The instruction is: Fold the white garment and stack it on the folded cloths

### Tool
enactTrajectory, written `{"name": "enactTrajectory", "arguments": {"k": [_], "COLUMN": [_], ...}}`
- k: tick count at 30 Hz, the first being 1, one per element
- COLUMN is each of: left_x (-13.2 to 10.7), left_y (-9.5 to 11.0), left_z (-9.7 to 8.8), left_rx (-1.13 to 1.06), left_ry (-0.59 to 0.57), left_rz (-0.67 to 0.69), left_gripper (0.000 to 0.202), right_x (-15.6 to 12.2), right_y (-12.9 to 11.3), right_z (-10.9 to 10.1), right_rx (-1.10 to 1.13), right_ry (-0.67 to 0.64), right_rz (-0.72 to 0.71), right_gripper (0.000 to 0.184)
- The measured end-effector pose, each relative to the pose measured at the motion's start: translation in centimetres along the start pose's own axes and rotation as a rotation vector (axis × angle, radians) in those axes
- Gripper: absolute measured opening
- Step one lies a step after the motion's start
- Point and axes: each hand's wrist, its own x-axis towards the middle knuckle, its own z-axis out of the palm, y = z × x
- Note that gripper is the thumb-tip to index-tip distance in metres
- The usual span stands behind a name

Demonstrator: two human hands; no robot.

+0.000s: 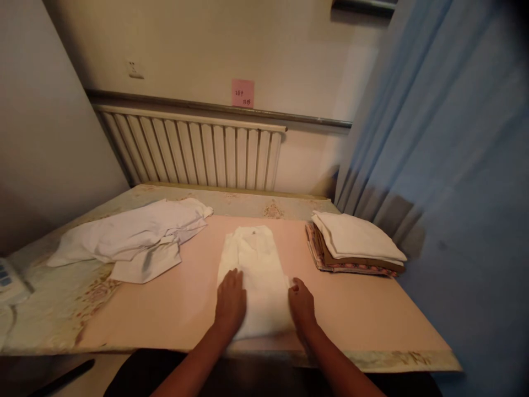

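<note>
A white shirt (258,281), folded into a long rectangle, lies on the pink sheet (165,314) in front of me. Its neck end, with a small dark label, points away from me. My left hand (230,300) rests on the shirt's left edge, fingers stretched forward and fairly flat. At the right edge my right hand (301,302) has its fingers curled in, pinching a bit of the cloth. Part of the near end of the shirt looks slightly blurred.
A loose white garment (136,237) lies crumpled at the left. To the right sits a stack of folded clothes (357,237), white on top. A blue curtain (446,182) hangs along the right side. Behind the table are a radiator (198,151) and a pink note (243,92).
</note>
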Motion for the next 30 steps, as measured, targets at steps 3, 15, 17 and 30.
{"name": "enactTrajectory", "arguments": {"k": [3, 15, 17, 30], "left_x": [-1.7, -3.3, -3.2, -1.3], "left_y": [1.8, 1.1, 1.0, -2.4], "left_z": [1.9, 4.1, 4.0, 3.9], "left_rx": [0.034, 0.129, 0.135, 0.157], "left_ry": [-0.026, -0.056, -0.066, -0.083], "left_rz": [0.23, 0.315, 0.312, 0.156], "left_gripper": [0.048, 0.051, 0.051, 0.053], "right_x": [-0.7, -2.6, -2.5, -2.7], "right_y": [-0.4, -0.8, -0.8, -0.7], "right_z": [0.4, 4.9, 4.8, 4.7], "right_rx": [-0.089, -0.375, -0.368, -0.345], "right_ry": [0.113, -0.071, -0.064, -0.008], "right_rz": [-0.392, -0.857, -0.839, -0.815], "right_gripper": [0.048, 0.042, 0.042, 0.04]}}
